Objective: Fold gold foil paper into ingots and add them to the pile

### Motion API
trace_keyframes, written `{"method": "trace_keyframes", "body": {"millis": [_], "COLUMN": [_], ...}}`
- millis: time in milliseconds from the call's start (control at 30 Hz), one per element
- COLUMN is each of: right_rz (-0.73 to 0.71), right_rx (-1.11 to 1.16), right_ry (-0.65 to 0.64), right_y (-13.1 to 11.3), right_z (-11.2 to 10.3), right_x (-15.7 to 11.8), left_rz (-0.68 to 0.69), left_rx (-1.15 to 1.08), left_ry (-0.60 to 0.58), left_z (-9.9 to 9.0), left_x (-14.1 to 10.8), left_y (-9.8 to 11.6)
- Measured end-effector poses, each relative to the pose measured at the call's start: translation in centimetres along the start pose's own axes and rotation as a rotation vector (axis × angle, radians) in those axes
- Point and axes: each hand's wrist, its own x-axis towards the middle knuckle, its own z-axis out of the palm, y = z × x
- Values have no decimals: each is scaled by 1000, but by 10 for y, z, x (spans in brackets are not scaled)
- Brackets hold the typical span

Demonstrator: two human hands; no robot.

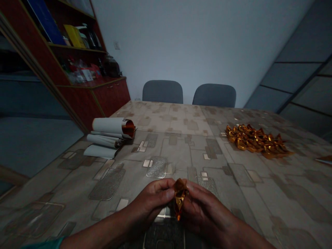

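Nearest me, the left hand (158,196) and right hand (206,207) pinch 1 gold foil piece (179,198) between them, above the near part of the patterned table (124,188). I judge this piece partly shaped; I can't tell how many folds remain. Farther out on the left, I see a stack of curled sheets (107,125), pale outside with gold inside, seemingly unworked. On the right sits a cluster of folded gold pieces (255,140), apparently done, too bunched to count. Beyond stand 2 grey chairs (162,91).
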Motion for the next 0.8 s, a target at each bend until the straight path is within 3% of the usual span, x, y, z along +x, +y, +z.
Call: {"method": "trace_keyframes", "body": {"millis": [233,400,800], "right_rz": [-18,-7,32], "right_rx": [-79,-127,-192], "right_ry": [-77,-44,7], "right_y": [-5,-7,-1], "right_z": [-3,-5,-5], "right_x": [0,0,-1], "left_rz": [-98,-126,-124], "left_rx": [-146,-113,59], "left_ry": [-93,-129,68], "left_z": [3,2,0], "left_x": [-5,-5,0], "left_y": [-1,2,-11]}}
